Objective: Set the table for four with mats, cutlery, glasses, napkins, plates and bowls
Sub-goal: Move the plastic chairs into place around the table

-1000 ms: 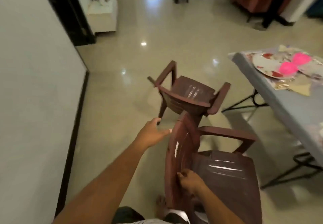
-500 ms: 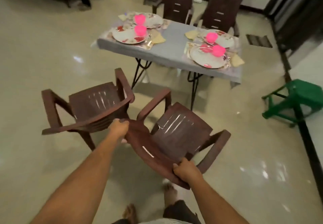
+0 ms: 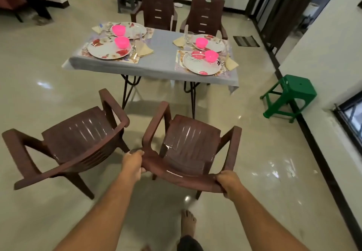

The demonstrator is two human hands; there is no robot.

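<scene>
Head view, hands (image 3: pixel 133 163) grip chair (image 3: pixel 188 153), fingers hidden

Both hands, left hand (image 3: pixel 133 163) and right hand (image 3: pixel 228 181), gripping a brown chair (image 3: pixel 191 149) by its back, set table (image 3: pixel 158 63) ahead, another chair (image 3: pixel 76 143) beside

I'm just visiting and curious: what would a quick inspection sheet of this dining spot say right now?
Surface: table under a grey cloth, on black folding legs.
Job's things: four floral plates, each with a pink bowl on it, on mats; folded napkins and cutlery beside them; at least one clear glass at the far right setting.
Clutter: nothing seen on the table.
Hands: left hand and right hand grip the backrest of the near brown chair.
Cables: nothing seen.
Surroundings: second brown chair beside it, two more behind the table, green stool by the wall, glossy tiled floor.
</scene>
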